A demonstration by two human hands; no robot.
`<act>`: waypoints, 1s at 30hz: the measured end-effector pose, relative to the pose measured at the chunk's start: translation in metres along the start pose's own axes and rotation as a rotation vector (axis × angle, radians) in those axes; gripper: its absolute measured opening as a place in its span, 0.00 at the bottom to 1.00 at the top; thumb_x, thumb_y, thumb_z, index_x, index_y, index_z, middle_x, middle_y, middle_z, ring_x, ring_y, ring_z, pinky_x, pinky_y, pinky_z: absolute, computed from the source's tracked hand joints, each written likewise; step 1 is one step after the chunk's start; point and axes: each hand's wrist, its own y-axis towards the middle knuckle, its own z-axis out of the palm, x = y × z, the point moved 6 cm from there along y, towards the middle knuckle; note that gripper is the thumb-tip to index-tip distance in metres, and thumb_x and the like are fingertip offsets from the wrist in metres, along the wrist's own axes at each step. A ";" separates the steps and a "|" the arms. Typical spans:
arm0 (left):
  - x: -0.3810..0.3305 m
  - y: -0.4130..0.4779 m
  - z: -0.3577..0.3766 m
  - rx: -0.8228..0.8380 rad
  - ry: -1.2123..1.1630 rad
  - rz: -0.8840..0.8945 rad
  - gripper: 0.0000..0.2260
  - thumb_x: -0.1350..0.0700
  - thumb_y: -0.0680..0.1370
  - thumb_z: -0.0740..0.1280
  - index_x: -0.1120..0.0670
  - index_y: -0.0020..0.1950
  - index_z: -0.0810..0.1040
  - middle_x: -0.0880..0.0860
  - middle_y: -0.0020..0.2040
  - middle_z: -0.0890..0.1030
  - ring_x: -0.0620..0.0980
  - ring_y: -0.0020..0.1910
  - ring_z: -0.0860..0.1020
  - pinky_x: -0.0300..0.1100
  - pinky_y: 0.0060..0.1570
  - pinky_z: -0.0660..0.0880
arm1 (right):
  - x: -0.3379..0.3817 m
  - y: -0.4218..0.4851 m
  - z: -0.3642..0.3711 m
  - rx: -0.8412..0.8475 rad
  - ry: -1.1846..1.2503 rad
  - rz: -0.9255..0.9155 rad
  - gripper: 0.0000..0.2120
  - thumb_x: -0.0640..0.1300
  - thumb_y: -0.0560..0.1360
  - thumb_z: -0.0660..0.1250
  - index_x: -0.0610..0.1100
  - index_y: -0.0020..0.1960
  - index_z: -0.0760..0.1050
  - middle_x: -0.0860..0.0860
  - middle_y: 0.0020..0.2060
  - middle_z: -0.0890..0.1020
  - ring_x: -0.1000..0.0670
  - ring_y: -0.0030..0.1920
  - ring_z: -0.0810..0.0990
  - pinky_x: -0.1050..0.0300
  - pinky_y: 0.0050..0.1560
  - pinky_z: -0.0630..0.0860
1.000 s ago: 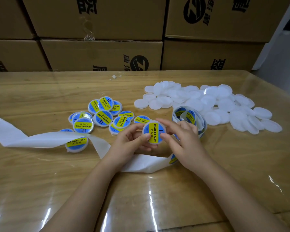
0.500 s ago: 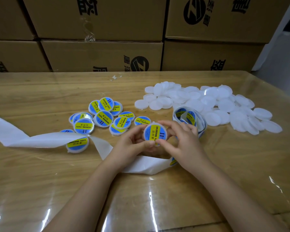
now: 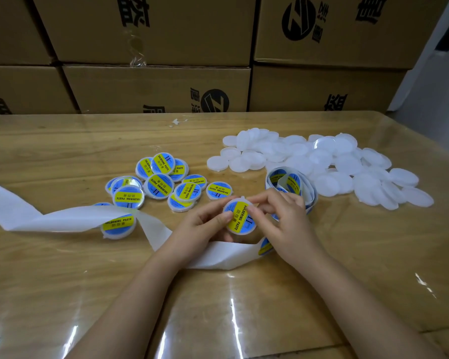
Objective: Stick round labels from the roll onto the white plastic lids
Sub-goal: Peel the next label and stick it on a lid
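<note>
Both hands hold one white lid [image 3: 240, 218] bearing a blue and yellow round label, a little above the table. My left hand [image 3: 205, 224] grips its left edge with the thumb on the label. My right hand [image 3: 283, 218] pinches its right side, thumb pressing on the label. The label roll [image 3: 293, 182] stands just behind my right hand. Its empty white backing strip [image 3: 70, 218] trails left across the table. A heap of plain white lids [image 3: 322, 167] lies at the back right. Several labelled lids [image 3: 163, 182] lie at centre left.
Stacked cardboard boxes [image 3: 166, 86] form a wall behind the wooden table [image 3: 347, 268], which is covered with a clear glossy sheet. One labelled lid [image 3: 118, 226] sits partly under the backing strip. The table's right edge runs along a white wall.
The held lid has been turned in my fingers, so its yellow band now runs at a slant. My thumbs have shifted over the label. Hands stay in the same spot.
</note>
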 end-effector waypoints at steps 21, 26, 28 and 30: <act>-0.012 -0.021 -0.086 -0.904 0.685 -0.061 0.16 0.59 0.75 0.66 0.53 0.63 0.73 0.50 0.59 0.77 0.51 0.45 0.79 0.50 0.52 0.75 | -0.029 0.008 -0.014 -0.096 -0.380 0.007 0.04 0.40 0.72 0.71 0.42 0.46 0.82 0.44 0.51 0.77 0.43 0.52 0.74 0.48 0.54 0.69; -0.026 -0.015 -0.055 -0.695 1.055 0.173 0.08 0.63 0.73 0.67 0.56 0.50 0.82 0.52 0.52 0.81 0.52 0.47 0.79 0.45 0.47 0.72 | -0.030 0.007 -0.014 -0.114 -0.412 0.006 0.03 0.42 0.72 0.71 0.44 0.45 0.82 0.45 0.51 0.77 0.43 0.52 0.75 0.48 0.54 0.68; -0.021 -0.012 -0.045 -0.616 1.281 0.178 0.07 0.62 0.73 0.68 0.56 0.49 0.83 0.53 0.51 0.83 0.57 0.51 0.79 0.49 0.50 0.69 | -0.031 0.007 -0.017 -0.164 -0.466 0.024 0.05 0.46 0.73 0.68 0.46 0.46 0.82 0.48 0.51 0.78 0.44 0.52 0.76 0.48 0.53 0.65; -0.016 -0.011 -0.045 -0.612 1.363 0.102 0.08 0.58 0.76 0.67 0.55 0.52 0.83 0.51 0.57 0.81 0.55 0.57 0.77 0.48 0.54 0.63 | -0.035 0.008 -0.023 -0.204 -0.499 0.072 0.10 0.50 0.74 0.63 0.48 0.48 0.81 0.50 0.52 0.79 0.46 0.52 0.76 0.50 0.55 0.63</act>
